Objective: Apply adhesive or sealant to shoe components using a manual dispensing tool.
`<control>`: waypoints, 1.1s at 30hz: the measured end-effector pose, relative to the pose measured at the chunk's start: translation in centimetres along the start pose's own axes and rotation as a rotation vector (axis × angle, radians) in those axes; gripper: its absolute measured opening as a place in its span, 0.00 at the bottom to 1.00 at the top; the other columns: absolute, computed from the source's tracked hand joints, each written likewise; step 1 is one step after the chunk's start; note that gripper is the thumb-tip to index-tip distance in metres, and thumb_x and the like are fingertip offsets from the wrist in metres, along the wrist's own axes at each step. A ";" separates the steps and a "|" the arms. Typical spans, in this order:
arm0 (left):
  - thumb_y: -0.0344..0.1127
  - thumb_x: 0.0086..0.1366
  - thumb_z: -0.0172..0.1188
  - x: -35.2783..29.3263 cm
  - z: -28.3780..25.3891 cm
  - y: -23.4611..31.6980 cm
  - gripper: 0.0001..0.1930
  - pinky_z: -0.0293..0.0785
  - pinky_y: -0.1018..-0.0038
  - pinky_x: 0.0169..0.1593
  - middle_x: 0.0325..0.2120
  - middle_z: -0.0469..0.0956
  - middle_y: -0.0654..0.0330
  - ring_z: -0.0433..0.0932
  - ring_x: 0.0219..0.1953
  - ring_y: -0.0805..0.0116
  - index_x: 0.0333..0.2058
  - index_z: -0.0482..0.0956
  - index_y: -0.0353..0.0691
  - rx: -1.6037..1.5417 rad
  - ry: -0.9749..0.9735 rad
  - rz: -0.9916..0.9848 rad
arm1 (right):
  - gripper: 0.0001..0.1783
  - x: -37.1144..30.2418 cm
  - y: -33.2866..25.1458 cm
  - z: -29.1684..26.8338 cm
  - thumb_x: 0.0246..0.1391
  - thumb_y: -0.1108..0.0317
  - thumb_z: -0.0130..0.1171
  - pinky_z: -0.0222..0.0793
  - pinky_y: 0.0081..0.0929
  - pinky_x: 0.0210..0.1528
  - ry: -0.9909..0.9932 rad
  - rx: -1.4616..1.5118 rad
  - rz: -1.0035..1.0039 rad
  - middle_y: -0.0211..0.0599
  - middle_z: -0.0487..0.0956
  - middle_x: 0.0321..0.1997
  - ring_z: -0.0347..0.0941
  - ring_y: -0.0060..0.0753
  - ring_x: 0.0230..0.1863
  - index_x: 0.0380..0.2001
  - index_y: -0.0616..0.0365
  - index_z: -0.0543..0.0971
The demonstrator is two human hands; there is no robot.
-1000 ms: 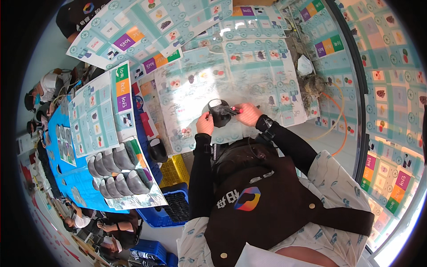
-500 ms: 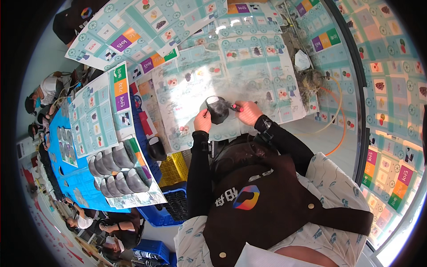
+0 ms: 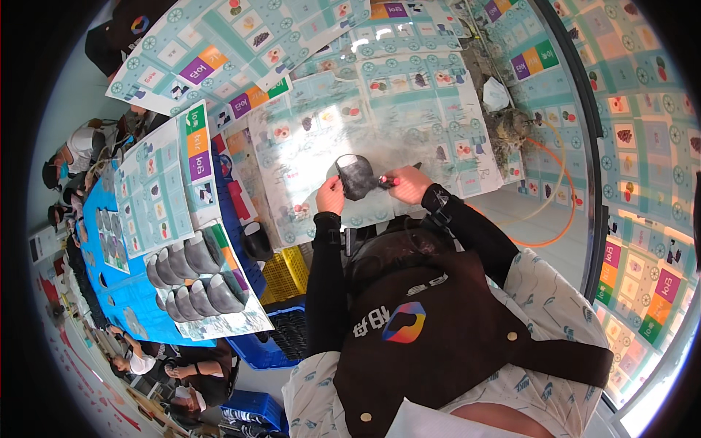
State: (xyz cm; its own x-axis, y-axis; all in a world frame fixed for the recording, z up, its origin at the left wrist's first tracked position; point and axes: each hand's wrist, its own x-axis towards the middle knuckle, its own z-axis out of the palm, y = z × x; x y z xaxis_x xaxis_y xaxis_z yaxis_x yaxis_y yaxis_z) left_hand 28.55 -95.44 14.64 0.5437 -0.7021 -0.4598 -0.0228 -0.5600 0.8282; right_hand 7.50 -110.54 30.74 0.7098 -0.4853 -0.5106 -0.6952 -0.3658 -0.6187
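Note:
A dark grey, cup-like curved piece (image 3: 356, 179) is upright over the paper-covered table, a pale patch at its top edge. My left hand (image 3: 331, 196) is closed on its left edge, thumb and fingers pinching it. On the other side, my right hand (image 3: 410, 185) is closed around a small red-and-black hand tool (image 3: 389, 181). The tool's dark end is at the right edge of the grey piece; whether it touches cannot be made out. Another thin dark end sticks out above my right fingers.
Rows of similar grey pieces (image 3: 191, 277) lie on a board to the left. Below it are a yellow crate (image 3: 285, 276) and a blue crate (image 3: 255, 355). A single dark piece (image 3: 255, 241) sits beside the table. An orange hose (image 3: 562, 226) curves at the right. Other people work far left.
The tool in my right hand has turned and shifted slightly down along the grey piece's right edge. The grey piece has tilted a little; my left hand keeps its hold.

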 end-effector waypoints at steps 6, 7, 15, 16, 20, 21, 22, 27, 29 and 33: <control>0.35 0.70 0.56 -0.3 0.2 0.1 0.18 0.79 0.74 0.36 0.42 0.83 0.54 0.81 0.35 0.70 0.54 0.77 0.31 -0.025 0.001 0.019 | 0.18 -1.0 -1.6 -0.8 0.48 0.65 0.55 0.72 0.43 0.42 0.026 0.115 0.009 0.54 0.81 0.35 0.76 0.60 0.40 0.44 0.55 0.81; 0.35 0.70 0.56 -0.4 0.3 0.3 0.18 0.79 0.74 0.36 0.42 0.83 0.54 0.81 0.35 0.70 0.54 0.77 0.31 -0.007 -0.005 0.013 | 0.19 -1.1 -1.8 -0.9 0.48 0.65 0.55 0.71 0.43 0.42 -0.099 0.078 0.015 0.54 0.81 0.36 0.76 0.60 0.40 0.44 0.56 0.80; 0.35 0.68 0.58 -0.6 0.6 0.7 0.18 0.77 0.76 0.33 0.41 0.83 0.54 0.79 0.31 0.72 0.53 0.77 0.31 -0.063 -0.001 0.012 | 0.16 -1.3 -0.3 -0.5 0.49 0.65 0.53 0.69 0.47 0.43 0.122 0.104 0.107 0.54 0.80 0.36 0.74 0.61 0.41 0.40 0.59 0.79; 0.36 0.68 0.59 -0.6 0.6 0.8 0.18 0.76 0.77 0.32 0.40 0.83 0.54 0.79 0.30 0.73 0.52 0.77 0.31 -0.032 0.012 0.019 | 0.16 -1.1 -0.6 -0.5 0.50 0.65 0.53 0.69 0.48 0.43 0.051 0.079 0.081 0.55 0.80 0.35 0.74 0.62 0.41 0.40 0.58 0.79; 0.37 0.67 0.62 -0.9 1.1 2.6 0.19 0.75 0.77 0.31 0.39 0.82 0.54 0.78 0.28 0.74 0.51 0.77 0.31 -0.003 0.002 0.020 | 0.15 -1.2 0.1 -0.3 0.51 0.63 0.50 0.71 0.53 0.45 -0.076 -0.059 0.066 0.56 0.81 0.35 0.76 0.64 0.42 0.37 0.56 0.81; 0.38 0.65 0.64 -1.1 1.1 3.1 0.19 0.76 0.74 0.38 0.40 0.83 0.53 0.80 0.35 0.68 0.49 0.78 0.32 -0.019 -0.002 -0.007 | 0.15 -1.2 0.3 -0.3 0.51 0.63 0.50 0.71 0.53 0.45 -0.074 -0.059 0.068 0.56 0.81 0.35 0.76 0.64 0.42 0.37 0.56 0.81; 0.39 0.63 0.66 -1.2 1.1 3.6 0.19 0.77 0.71 0.46 0.41 0.84 0.52 0.83 0.41 0.63 0.48 0.79 0.32 -0.036 -0.007 -0.034 | 0.15 -1.2 0.6 -0.4 0.51 0.63 0.51 0.71 0.52 0.44 0.057 -0.014 0.089 0.55 0.80 0.35 0.75 0.63 0.41 0.38 0.56 0.81; 0.40 0.60 0.68 -1.7 0.6 3.7 0.20 0.77 0.70 0.43 0.38 0.84 0.51 0.82 0.38 0.64 0.46 0.79 0.32 -0.035 0.030 -0.020 | 0.14 -1.0 -1.0 -1.6 0.51 0.62 0.53 0.70 0.53 0.42 0.201 -0.002 0.109 0.54 0.80 0.33 0.76 0.62 0.40 0.38 0.55 0.80; 0.40 0.59 0.69 -1.9 0.6 4.1 0.20 0.78 0.70 0.42 0.37 0.84 0.51 0.82 0.37 0.65 0.45 0.80 0.33 -0.022 0.046 0.002 | 0.13 -1.2 -0.5 -1.3 0.52 0.62 0.53 0.70 0.52 0.42 0.180 -0.062 0.129 0.54 0.80 0.33 0.76 0.62 0.39 0.36 0.56 0.80; 0.39 0.59 0.71 -2.1 0.9 5.5 0.20 0.78 0.71 0.42 0.37 0.84 0.52 0.82 0.35 0.66 0.45 0.79 0.32 0.127 0.100 0.046 | 0.13 -2.1 0.2 0.2 0.48 0.64 0.52 0.72 0.50 0.42 0.013 -0.101 0.090 0.54 0.81 0.33 0.77 0.61 0.39 0.33 0.58 0.81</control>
State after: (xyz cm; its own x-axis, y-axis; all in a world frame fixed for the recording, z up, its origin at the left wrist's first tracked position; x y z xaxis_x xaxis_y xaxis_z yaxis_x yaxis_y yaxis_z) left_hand 26.58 -97.47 19.87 0.6202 -0.6847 -0.3829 -0.1520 -0.5837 0.7976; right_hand 5.94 -109.44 31.59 0.6426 -0.5298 -0.5534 -0.7646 -0.3981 -0.5068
